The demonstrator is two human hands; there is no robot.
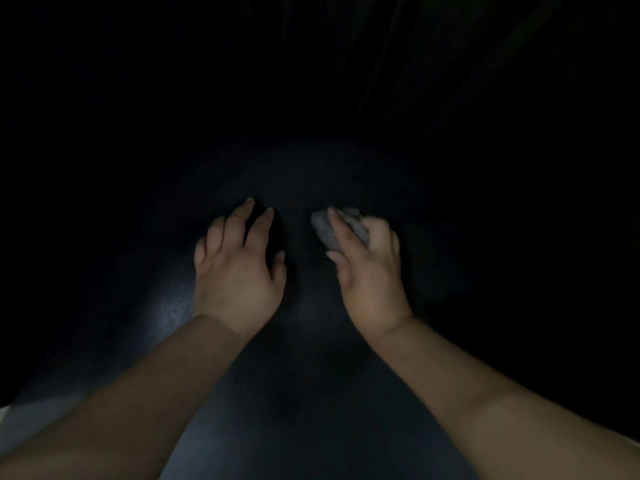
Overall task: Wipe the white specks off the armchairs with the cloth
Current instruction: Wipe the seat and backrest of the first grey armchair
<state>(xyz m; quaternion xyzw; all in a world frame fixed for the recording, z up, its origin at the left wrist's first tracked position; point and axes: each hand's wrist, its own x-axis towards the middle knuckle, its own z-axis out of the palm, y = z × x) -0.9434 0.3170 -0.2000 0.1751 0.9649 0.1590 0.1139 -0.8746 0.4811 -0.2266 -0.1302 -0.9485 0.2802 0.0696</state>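
The right hand point(370, 268) is clamped around a small grey cloth point(332, 228), bunched beneath its fingers. It looks soft, light and easily crushed, so best gripped wadded. The left hand point(239, 268), just beside, rests spread and empty on the dark armchair point(304, 327).

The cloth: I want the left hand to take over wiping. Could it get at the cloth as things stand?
Probably yes. The left hand lies open on the dark surface beside the right hand, with nothing visible between them. But the right fingers are closed on the bunched cloth, so they must release it.
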